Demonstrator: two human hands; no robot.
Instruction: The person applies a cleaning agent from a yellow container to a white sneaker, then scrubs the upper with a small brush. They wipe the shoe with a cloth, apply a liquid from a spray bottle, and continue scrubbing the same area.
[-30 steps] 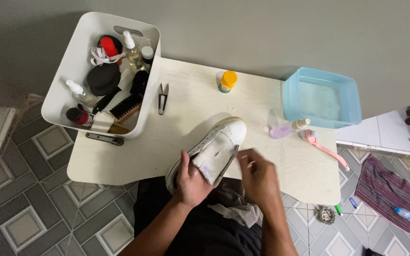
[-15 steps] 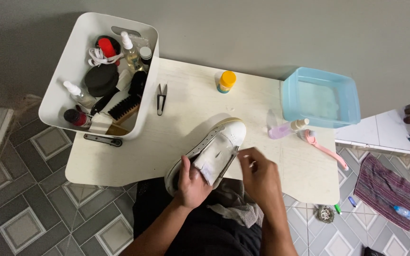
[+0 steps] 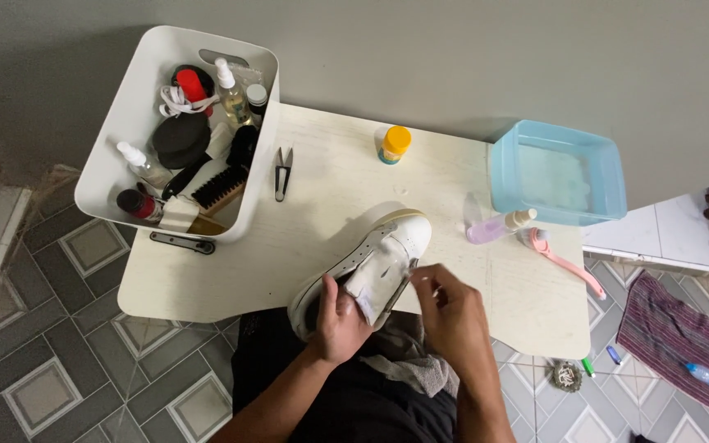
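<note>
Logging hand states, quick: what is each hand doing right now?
Left hand: closed on the white shoe, gripping it at the opening.
Right hand: fingers pinched at the shoe's side; what they hold cannot be told.

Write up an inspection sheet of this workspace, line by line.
Surface: pale table, worn, mostly bare in the middle.
Job's things: white shoe lying at the near edge, tongue pulled out.
Clutter: white bin of bottles and brushes, small clippers, yellow-capped jar, blue tub, purple bottle, pink brush.
Hands: left hand grips the shoe's opening; right hand fingers pinch at the shoe's eyelet edge.
Cables: nothing seen.
Surroundings: grey wall, tiled floor, striped cloth on the floor.
</note>
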